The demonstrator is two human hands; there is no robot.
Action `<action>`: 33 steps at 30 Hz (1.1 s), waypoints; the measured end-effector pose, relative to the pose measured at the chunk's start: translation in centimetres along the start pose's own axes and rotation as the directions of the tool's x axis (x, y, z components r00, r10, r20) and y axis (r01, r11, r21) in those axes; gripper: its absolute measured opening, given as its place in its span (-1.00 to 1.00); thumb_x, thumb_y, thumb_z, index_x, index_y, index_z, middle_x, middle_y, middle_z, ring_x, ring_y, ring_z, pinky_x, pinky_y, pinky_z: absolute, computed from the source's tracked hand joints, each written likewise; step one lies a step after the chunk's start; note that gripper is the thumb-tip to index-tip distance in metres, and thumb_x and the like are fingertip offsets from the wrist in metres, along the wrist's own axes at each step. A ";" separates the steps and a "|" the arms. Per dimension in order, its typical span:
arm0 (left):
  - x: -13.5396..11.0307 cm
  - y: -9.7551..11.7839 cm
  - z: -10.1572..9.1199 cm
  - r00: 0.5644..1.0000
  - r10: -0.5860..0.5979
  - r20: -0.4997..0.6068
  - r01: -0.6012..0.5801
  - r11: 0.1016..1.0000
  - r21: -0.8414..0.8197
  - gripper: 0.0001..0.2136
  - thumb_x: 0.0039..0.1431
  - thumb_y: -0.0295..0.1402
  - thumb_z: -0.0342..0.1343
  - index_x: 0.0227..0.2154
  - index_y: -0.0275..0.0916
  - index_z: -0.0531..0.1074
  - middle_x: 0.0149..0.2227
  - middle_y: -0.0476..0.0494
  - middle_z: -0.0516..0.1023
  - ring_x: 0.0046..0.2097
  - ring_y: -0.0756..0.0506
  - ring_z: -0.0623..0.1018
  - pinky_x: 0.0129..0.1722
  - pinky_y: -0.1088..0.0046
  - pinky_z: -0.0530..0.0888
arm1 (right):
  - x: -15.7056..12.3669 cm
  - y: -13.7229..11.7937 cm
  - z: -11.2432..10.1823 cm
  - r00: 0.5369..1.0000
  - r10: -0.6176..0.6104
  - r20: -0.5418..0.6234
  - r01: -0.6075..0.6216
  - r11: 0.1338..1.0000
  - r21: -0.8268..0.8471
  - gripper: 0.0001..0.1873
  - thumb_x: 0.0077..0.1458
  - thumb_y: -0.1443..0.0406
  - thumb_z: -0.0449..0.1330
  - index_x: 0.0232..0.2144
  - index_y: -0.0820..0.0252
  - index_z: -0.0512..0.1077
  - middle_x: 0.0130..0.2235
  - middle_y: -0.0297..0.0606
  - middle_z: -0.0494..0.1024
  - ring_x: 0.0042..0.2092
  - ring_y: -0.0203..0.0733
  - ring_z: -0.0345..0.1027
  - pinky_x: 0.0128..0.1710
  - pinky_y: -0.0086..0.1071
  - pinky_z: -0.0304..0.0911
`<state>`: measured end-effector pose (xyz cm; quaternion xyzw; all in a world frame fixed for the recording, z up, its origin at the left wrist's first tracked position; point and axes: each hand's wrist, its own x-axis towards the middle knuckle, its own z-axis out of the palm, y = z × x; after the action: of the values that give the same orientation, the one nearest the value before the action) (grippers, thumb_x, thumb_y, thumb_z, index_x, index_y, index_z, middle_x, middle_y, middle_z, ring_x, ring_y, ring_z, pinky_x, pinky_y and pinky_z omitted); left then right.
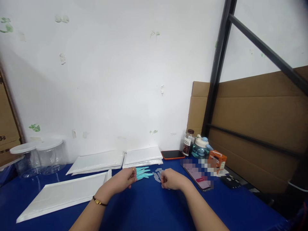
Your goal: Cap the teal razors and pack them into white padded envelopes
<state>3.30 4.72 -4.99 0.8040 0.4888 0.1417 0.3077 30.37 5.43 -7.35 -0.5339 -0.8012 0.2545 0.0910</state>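
My left hand (125, 178), a ring on one finger, is closed on a fan of slim teal plastic sticks (143, 173) that point right, towards the small pieces. Their exact kind is too small to make out. Several small, flat, translucent plastic pieces (157, 177) lie in a loose pile on the blue table. Over the pile's right side, my right hand (171, 179) has its thumb and fingers pinched together. Whatever is between those fingertips is hidden. A narrow gap separates the two hands.
White padded envelopes (67, 192) lie left, with more stacks along the wall. Clear lidded tubs (50, 157) stand far left. Behind my right hand are an orange-edged phone (172, 154), a dark-capped bottle (188, 144), a blue jug (201, 149), an orange box (218, 160) and another phone (198, 178).
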 end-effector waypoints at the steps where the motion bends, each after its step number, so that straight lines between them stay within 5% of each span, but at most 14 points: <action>1: 0.0 0.0 0.0 1.000 0.005 0.003 -0.005 1.000 -0.011 -0.76 0.10 -0.12 -0.10 -0.43 -0.19 0.22 -0.54 0.02 0.38 -0.44 -0.05 0.43 -0.45 0.50 0.29 | 0.1 0.1 0.2 1.000 -0.010 -0.013 0.010 1.000 0.007 -0.94 -0.26 0.43 0.19 -0.61 0.22 0.39 -0.57 -0.37 0.45 -0.55 -0.33 0.26 -0.58 -0.51 0.09; 5: 0.3 0.0 0.3 0.999 0.018 0.036 -0.012 0.989 -0.151 -0.76 0.09 -0.11 -0.08 -0.35 -0.20 0.22 -0.51 0.05 0.35 -0.44 -0.02 0.42 -0.44 0.52 0.31 | 0.8 0.1 -0.1 0.990 -0.031 -0.140 0.077 0.937 0.340 -0.96 -0.18 0.38 0.18 -0.55 0.24 0.37 -0.61 -0.40 0.40 -0.63 -0.38 0.21 -0.63 -0.51 0.09; 9: 0.8 0.4 0.6 0.998 0.053 0.027 -0.042 0.948 -0.316 -0.72 0.09 -0.09 -0.06 -0.29 -0.20 0.20 -0.46 0.08 0.28 -0.44 0.04 0.38 -0.45 0.55 0.32 | 1.0 -1.1 -1.3 0.863 0.079 -0.499 0.359 0.600 0.715 -0.74 -0.06 0.15 0.19 -0.40 0.24 0.36 -0.57 -0.37 0.42 -0.54 -0.31 0.33 -0.57 -0.49 0.20; 12: 0.8 1.2 0.6 0.995 0.097 0.009 -0.087 0.927 -0.364 -0.71 0.09 -0.07 -0.06 -0.30 -0.21 0.19 -0.48 0.11 0.25 -0.44 0.06 0.35 -0.44 0.55 0.31 | 0.7 -2.2 -1.5 0.797 0.157 -0.583 0.469 0.448 0.761 -0.65 -0.14 0.10 0.27 -0.41 0.25 0.37 -0.54 -0.33 0.43 -0.50 -0.27 0.36 -0.63 -0.52 0.15; 33: 0.6 2.3 0.8 0.992 0.119 -0.045 -0.127 0.924 -0.361 -0.72 0.10 -0.08 -0.06 -0.31 -0.21 0.21 -0.48 0.09 0.27 -0.44 0.05 0.35 -0.42 0.54 0.32 | 0.9 -3.4 0.3 0.887 0.084 -0.453 0.394 0.371 0.841 -0.67 -0.21 0.14 0.34 -0.51 0.27 0.38 -0.56 -0.29 0.49 -0.51 -0.25 0.42 -0.62 -0.53 0.19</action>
<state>5.61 4.24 -4.19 0.7607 0.4062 0.2574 0.4360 27.15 5.09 -5.96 -0.3538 -0.5320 0.5214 0.5656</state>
